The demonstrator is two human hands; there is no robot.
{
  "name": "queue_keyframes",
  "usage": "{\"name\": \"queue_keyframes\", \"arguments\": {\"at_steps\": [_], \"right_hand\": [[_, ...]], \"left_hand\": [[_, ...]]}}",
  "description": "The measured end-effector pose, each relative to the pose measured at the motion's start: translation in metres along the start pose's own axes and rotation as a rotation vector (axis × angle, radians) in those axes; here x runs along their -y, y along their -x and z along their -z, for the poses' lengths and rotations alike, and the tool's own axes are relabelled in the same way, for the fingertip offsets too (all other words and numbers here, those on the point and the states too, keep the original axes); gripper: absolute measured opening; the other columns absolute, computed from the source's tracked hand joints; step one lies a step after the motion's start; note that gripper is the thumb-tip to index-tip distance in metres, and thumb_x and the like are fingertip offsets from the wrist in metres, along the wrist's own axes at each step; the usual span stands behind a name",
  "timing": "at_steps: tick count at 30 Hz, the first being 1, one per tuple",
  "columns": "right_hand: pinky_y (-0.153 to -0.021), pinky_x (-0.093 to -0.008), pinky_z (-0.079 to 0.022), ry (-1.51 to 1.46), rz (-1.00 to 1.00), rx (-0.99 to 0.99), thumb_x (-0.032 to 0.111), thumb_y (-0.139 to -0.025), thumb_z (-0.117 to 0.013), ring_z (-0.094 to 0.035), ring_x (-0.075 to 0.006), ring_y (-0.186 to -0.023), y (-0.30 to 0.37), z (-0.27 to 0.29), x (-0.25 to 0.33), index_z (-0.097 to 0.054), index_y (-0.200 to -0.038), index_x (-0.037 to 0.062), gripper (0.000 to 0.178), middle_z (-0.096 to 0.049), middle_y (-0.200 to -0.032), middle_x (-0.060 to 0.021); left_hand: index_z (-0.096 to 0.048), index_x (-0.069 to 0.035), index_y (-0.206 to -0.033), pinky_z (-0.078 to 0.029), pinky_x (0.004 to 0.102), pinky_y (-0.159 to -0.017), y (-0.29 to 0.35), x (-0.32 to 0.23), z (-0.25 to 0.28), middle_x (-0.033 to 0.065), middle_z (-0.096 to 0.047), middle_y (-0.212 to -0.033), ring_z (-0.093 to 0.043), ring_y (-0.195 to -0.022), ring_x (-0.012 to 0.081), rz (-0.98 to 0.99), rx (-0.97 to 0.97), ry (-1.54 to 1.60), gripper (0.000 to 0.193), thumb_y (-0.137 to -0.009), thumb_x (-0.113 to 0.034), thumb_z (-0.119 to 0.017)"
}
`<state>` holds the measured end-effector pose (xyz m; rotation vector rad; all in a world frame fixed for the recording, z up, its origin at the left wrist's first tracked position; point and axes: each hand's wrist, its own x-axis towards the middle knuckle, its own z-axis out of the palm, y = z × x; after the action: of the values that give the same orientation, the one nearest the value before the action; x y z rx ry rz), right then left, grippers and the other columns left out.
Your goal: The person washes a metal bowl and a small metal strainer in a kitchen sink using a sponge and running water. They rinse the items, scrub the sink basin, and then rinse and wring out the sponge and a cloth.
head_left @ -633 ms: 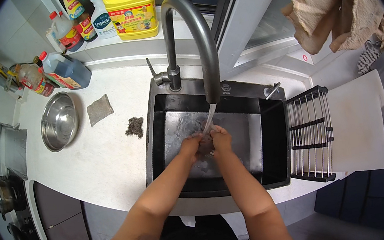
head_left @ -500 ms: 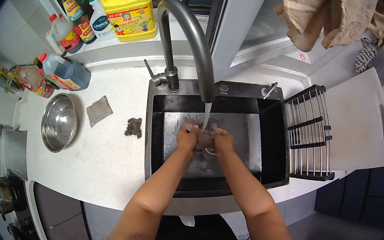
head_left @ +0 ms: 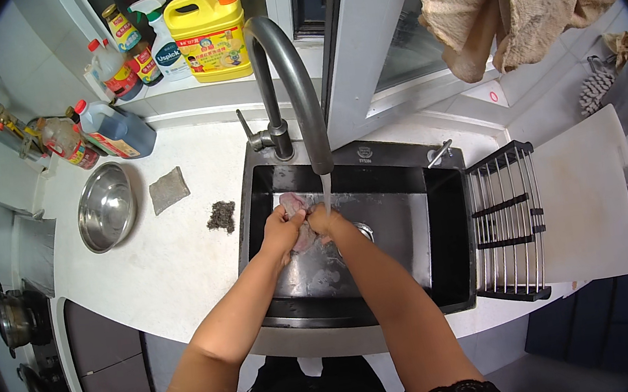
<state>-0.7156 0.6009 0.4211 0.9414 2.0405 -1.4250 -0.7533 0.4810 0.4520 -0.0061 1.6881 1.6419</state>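
Observation:
Over the left part of the black sink [head_left: 448,250] I hold a limp, wet pinkish-grey piece, which looks like a dishcloth [head_left: 304,238]. My left hand [head_left: 279,231] is closed around it, with a pinkish end sticking up past the fingers. Pressed against its right side is my right hand [head_left: 324,222], fingers curled in and partly hidden behind the wrist. A stream of water [head_left: 327,188] runs from the grey gooseneck faucet [head_left: 302,94] onto the right hand and wrist. Both hands almost touch. Suds and water lie on the sink bottom.
Left of the sink, a dark scouring pad [head_left: 221,217], a grey folded cloth [head_left: 169,190] and a steel bowl [head_left: 106,207] sit on the white counter. A metal rack [head_left: 506,222] and a white cutting board [head_left: 584,200] are at the right. Bottles and a yellow jug [head_left: 211,43] stand behind.
Both hands have shifted left with the dishcloth and drawn together; the cloth, stretched between them before, is now bunched up. The sink drain is more exposed. The view has tilted slightly.

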Motion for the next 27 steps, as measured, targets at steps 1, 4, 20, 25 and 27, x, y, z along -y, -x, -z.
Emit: {"name": "queue_keyframes", "arguments": {"at_steps": [1,4,20,25,27], "right_hand": [[-0.056,-0.0393,-0.055,-0.009,-0.035,0.024,0.024,-0.088,-0.047,-0.063,-0.0271,-0.076,-0.006,0.0,-0.003,-0.06,-0.108,0.0047,0.03,-0.063,-0.095,-0.0147],[-0.056,-0.0387,-0.054,-0.093,-0.102,0.025,0.027,-0.088,-0.047,-0.063,-0.0261,-0.074,-0.008,-0.01,-0.014,-0.059,-0.108,0.0064,0.031,-0.063,-0.091,-0.0129],[-0.07,-0.0337,-0.051,-1.33,0.081,-0.016,0.022,-0.088,-0.054,-0.062,-0.0228,-0.084,0.03,0.004,-0.076,-0.057,-0.1,0.0011,0.025,-0.062,-0.099,-0.0126],[-0.07,-0.0329,-0.052,-1.299,0.263,-0.106,0.001,-0.082,-0.055,-0.062,-0.0231,-0.082,0.042,-0.005,-0.05,-0.058,-0.1,-0.0012,0.019,-0.062,-0.095,-0.0117],[-0.073,-0.0332,-0.052,-1.238,0.198,-0.16,-0.001,-0.08,-0.053,-0.062,-0.024,-0.083,0.044,-0.004,-0.046,-0.056,-0.105,-0.0023,0.024,-0.062,-0.097,-0.0127]], "left_hand": [[-0.057,-0.004,-0.098,-0.047,0.027,-0.066,0.002,-0.004,-0.001,0.0049,-0.06,-0.084,-0.057,-0.074,0.0128,0.033,0.007,0.002,0.014,-0.085,-0.009,-0.06],[-0.057,-0.004,-0.098,-0.046,0.0255,-0.064,-0.004,0.009,0.002,0.0041,-0.06,-0.082,-0.056,-0.072,0.0122,0.027,0.063,0.028,0.015,-0.085,-0.007,-0.06],[-0.057,-0.005,-0.104,-0.05,0.0253,-0.064,0.005,0.011,-0.011,0.0048,-0.063,-0.09,-0.06,-0.075,0.0142,0.268,0.339,0.055,0.03,-0.075,-0.001,-0.059],[-0.056,-0.013,-0.111,-0.046,0.0329,-0.082,-0.027,0.048,0.002,0.0075,-0.062,-0.103,-0.058,-0.09,0.0164,0.234,0.162,0.002,0.037,-0.088,-0.042,-0.054],[-0.052,-0.014,-0.119,-0.041,0.039,-0.09,-0.026,0.042,-0.011,0.0112,-0.055,-0.116,-0.052,-0.104,0.0221,0.378,0.268,0.191,0.05,-0.088,-0.053,-0.045]]}}
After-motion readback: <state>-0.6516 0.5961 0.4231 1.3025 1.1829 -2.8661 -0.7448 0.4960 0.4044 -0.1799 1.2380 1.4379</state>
